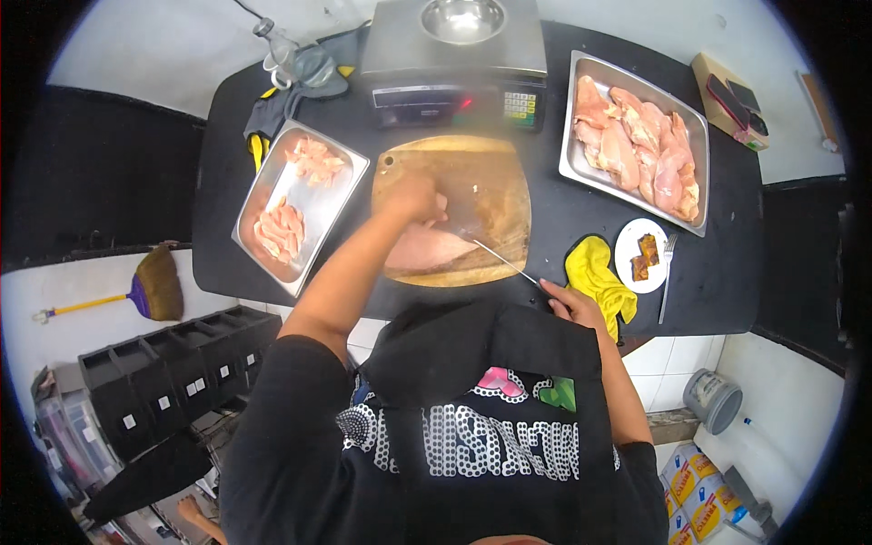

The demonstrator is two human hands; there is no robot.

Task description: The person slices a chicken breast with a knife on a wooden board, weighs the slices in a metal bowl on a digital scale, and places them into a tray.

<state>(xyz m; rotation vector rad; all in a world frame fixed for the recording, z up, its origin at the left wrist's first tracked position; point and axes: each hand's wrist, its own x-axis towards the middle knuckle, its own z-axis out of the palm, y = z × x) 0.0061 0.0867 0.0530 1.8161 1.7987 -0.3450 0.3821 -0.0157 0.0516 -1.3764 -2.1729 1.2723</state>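
A wooden cutting board (504, 195) lies in front of me with a raw chicken breast (427, 250) across its near part. My left hand (413, 197) is over the board just beyond the breast, its fingers curled around a pale pink piece of chicken (440, 207). The fingertips are partly hidden and slightly blurred. In my right hand (572, 304), to the right of the board, is the handle of a knife (509, 263). Its thin blade slants up and left across the board's near right edge, with the tip near the breast's right end.
On the left stands a metal tray (304, 204) with two piles of cut chicken; a larger tray (570, 154) of chicken pieces is at right. Behind the board sits a scale (454, 68) with a bowl. A yellow cloth (595, 272), plate (627, 245) and fork (668, 272) lie at right.
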